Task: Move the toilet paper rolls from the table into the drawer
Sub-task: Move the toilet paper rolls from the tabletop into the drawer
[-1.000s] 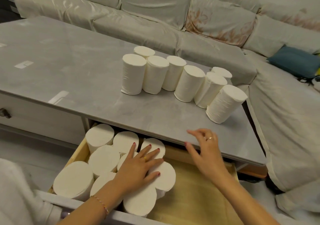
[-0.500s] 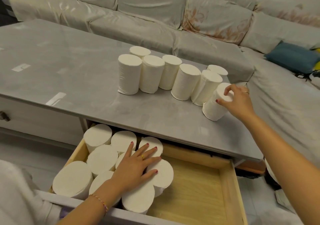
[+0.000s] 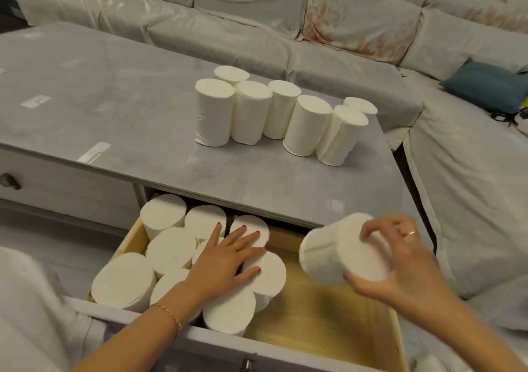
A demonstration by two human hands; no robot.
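Several white toilet paper rolls (image 3: 248,111) stand upright in a cluster on the grey table (image 3: 114,100). Below its front edge a wooden drawer (image 3: 323,314) is pulled out, its left half packed with several upright rolls (image 3: 168,248). My left hand (image 3: 225,260) lies flat with spread fingers on top of those rolls. My right hand (image 3: 400,263) grips one tilted roll (image 3: 340,248) in the air above the drawer's bare right half.
A pale sofa (image 3: 257,14) wraps behind and to the right of the table, with a blue cushion (image 3: 483,85) on it. A closed drawer with a dark knob (image 3: 10,181) sits at the left. A white sleeve (image 3: 28,314) fills the lower left corner.
My right hand reached to the rightmost roll on the table, gripped it and carried it down toward me over the drawer. My left hand stayed pressed on the rolls in the drawer.
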